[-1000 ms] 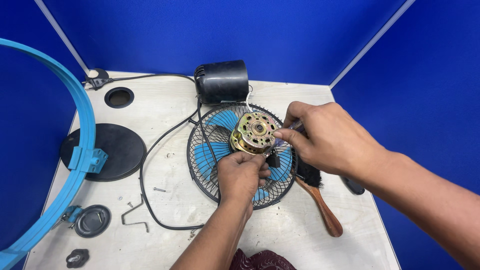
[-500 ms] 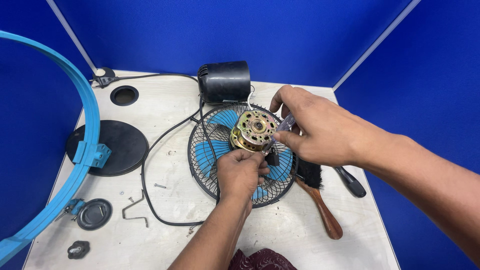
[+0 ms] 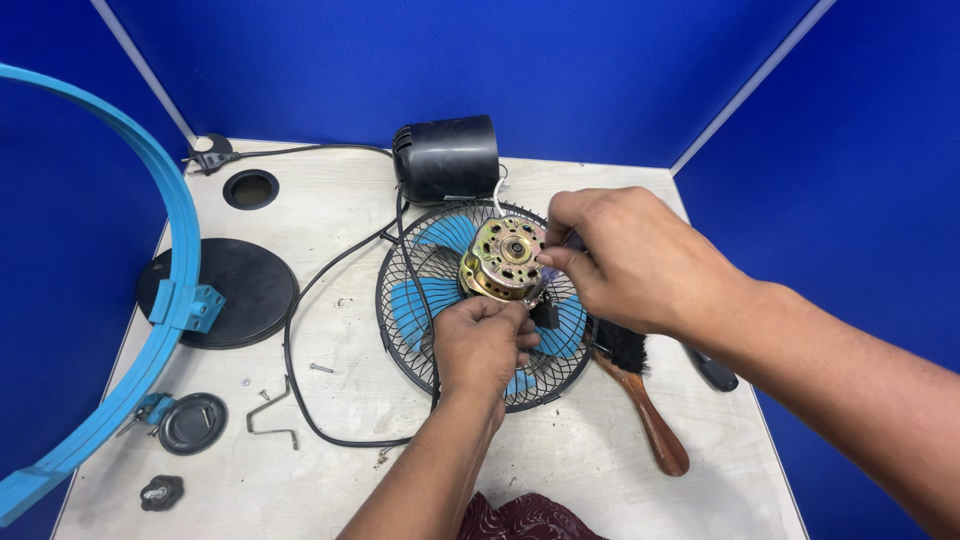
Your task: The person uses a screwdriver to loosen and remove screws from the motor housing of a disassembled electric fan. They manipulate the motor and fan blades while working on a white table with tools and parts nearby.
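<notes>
A brass-coloured fan motor (image 3: pixel 503 256) sits at the hub of a black wire grille (image 3: pixel 405 335) with blue blades (image 3: pixel 415 305) behind it, lying flat on a pale wooden table (image 3: pixel 350 470). My left hand (image 3: pixel 483 345) is curled against the motor's lower edge, gripping it. My right hand (image 3: pixel 630 260) comes in from the right and pinches a small tool (image 3: pixel 547 277) against the motor's right side; most of the tool is hidden by my fingers.
A black motor cover (image 3: pixel 447 158) lies behind the grille. A black cord (image 3: pixel 298 320) runs to a plug (image 3: pixel 210 155). At left are a round black base (image 3: pixel 245 285), a blue ring (image 3: pixel 178 215), a cap (image 3: pixel 193 422), a knob (image 3: pixel 160 492) and a bent wire clip (image 3: pixel 270 415). A wooden brush (image 3: pixel 645 410) and a black-handled tool (image 3: pixel 712 370) lie at right.
My right hand has shifted slightly left and closer over the motor. My left hand has kept its grip at the motor's lower edge.
</notes>
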